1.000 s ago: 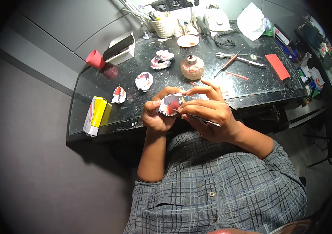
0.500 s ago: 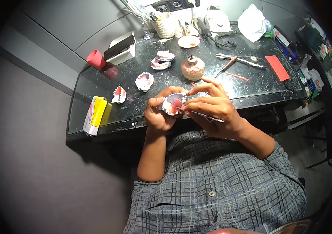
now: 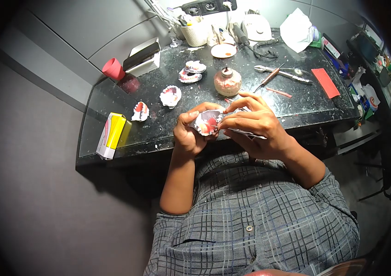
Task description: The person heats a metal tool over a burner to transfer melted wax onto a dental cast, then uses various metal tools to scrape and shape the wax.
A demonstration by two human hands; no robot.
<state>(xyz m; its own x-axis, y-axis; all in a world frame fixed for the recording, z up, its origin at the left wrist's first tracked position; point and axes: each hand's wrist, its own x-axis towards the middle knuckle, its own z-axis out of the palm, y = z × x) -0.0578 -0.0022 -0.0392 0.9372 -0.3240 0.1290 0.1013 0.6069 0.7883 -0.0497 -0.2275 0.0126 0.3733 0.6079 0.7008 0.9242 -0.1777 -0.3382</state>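
My left hand [image 3: 190, 133] grips a white plaster dental cast with pink-red wax [image 3: 207, 122], held just above the near edge of the black table [image 3: 112, 138]. My right hand [image 3: 255, 126] holds a thin metal carving tool [image 3: 243, 133], its tip resting on the cast's wax. Both hands touch each other around the cast, in front of my plaid shirt.
Several more casts [image 3: 170, 95] lie on the table beside a round spirit lamp [image 3: 227, 81], a yellow box [image 3: 112, 135], a red cup [image 3: 112, 69], a red card [image 3: 325, 82], metal instruments [image 3: 280, 71], a white basket [image 3: 194, 32] and a small dish [image 3: 224, 50].
Both hands with the cast have drifted slightly right and up. The tool tip has stayed on the wax as the cast turned a little.
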